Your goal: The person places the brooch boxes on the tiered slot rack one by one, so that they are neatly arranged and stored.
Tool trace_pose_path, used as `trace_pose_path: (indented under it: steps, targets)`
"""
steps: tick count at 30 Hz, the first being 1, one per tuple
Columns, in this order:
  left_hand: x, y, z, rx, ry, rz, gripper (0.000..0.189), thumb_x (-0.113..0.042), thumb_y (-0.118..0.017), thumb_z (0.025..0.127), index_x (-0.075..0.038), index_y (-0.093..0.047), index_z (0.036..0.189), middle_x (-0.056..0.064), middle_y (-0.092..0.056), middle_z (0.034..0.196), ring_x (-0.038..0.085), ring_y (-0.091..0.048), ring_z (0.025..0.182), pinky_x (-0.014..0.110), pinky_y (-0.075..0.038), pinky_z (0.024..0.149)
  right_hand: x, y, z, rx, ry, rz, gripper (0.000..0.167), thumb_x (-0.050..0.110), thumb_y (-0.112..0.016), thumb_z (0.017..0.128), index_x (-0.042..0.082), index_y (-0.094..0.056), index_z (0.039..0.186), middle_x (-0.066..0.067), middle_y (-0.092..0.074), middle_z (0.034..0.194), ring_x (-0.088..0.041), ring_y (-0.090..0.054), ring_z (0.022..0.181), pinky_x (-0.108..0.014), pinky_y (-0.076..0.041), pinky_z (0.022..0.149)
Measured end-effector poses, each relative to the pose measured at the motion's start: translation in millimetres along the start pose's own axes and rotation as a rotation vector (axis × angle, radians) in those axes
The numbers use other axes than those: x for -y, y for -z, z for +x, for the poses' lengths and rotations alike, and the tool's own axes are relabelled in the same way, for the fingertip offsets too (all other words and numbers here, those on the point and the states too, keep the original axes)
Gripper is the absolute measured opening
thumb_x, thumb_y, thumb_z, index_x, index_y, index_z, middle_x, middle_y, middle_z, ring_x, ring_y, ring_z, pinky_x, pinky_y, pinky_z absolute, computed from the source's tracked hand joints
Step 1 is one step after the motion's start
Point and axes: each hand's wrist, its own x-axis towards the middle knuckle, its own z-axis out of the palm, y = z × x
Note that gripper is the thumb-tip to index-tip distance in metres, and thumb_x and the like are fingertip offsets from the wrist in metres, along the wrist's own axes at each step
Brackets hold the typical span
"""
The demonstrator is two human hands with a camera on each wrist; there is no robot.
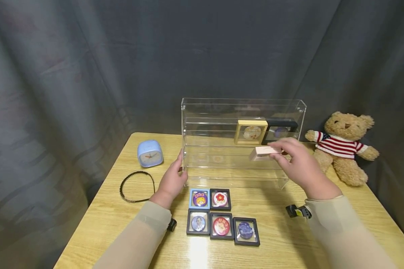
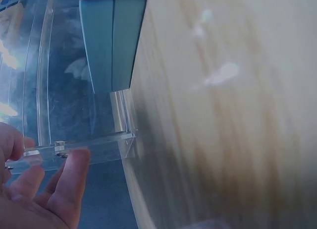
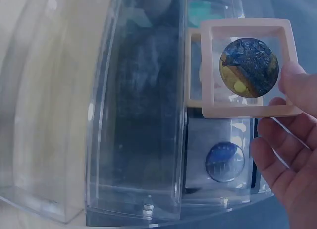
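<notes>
A clear acrylic display shelf [image 1: 235,171] stands upright on the table. My left hand [image 1: 172,180] grips its left side panel near the bottom; in the left wrist view thumb and fingers lie on both sides of that clear edge. My right hand [image 1: 297,162] pinches a pale pink square frame [image 3: 208,70] by one side, in front of the shelf's right half. Inside this frame sits a round dark blue and gold badge [image 3: 250,65]. Behind it, a yellow frame [image 1: 251,122] and a black frame [image 1: 282,123] stand side by side on an upper tier.
Several framed badges lie in front of the shelf, among them a light blue frame [image 1: 199,189] and black frames [image 1: 247,243]. At left are a blue alarm clock [image 1: 150,153] and a black headband [image 1: 122,188]. A teddy bear [image 1: 345,149] sits at right; a dark curtain [image 1: 222,48] hangs behind.
</notes>
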Motion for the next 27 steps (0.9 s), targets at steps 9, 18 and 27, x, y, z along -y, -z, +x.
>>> trace_pose_path:
  steps: [9, 18, 27]
  targets:
    - [-0.9, 0.0, -0.3, -0.003, -0.004, -0.006, 0.085, -0.012, -0.056, 0.096, -0.054, -0.009, 0.154, 0.009, -0.037, 0.155, 0.032, -0.053, 0.124, 0.046, -0.055, 0.085, -9.7, 6.2, 9.5, 0.005, -0.102, -0.026, 0.033, 0.015, -0.066, 0.096, 0.006, -0.066, 0.128, -0.012, -0.058, 0.125, -0.03, -0.056, 0.097, -0.049, -0.048, 0.077]
    - [-0.2, -0.4, -1.1, 0.003, 0.002, -0.011, 0.084, -0.013, -0.055, 0.096, -0.055, -0.009, 0.153, 0.008, -0.036, 0.156, 0.031, -0.052, 0.125, 0.044, -0.055, 0.084, -29.5, 2.0, 2.7, 0.049, -0.183, -0.079, 0.035, 0.016, -0.062, 0.099, 0.005, -0.062, 0.132, -0.018, -0.056, 0.126, -0.035, -0.055, 0.104, -0.053, -0.049, 0.077]
    - [-0.7, 0.5, -1.2, 0.009, 0.002, -0.011, 0.084, -0.013, -0.054, 0.096, -0.053, -0.008, 0.153, 0.008, -0.035, 0.156, 0.032, -0.05, 0.127, 0.043, -0.055, 0.084, -42.6, -0.7, -3.7, 0.064, -0.231, -0.092, 0.034, 0.018, -0.06, 0.1, 0.005, -0.062, 0.132, -0.018, -0.056, 0.126, -0.039, -0.053, 0.107, -0.059, -0.045, 0.082]
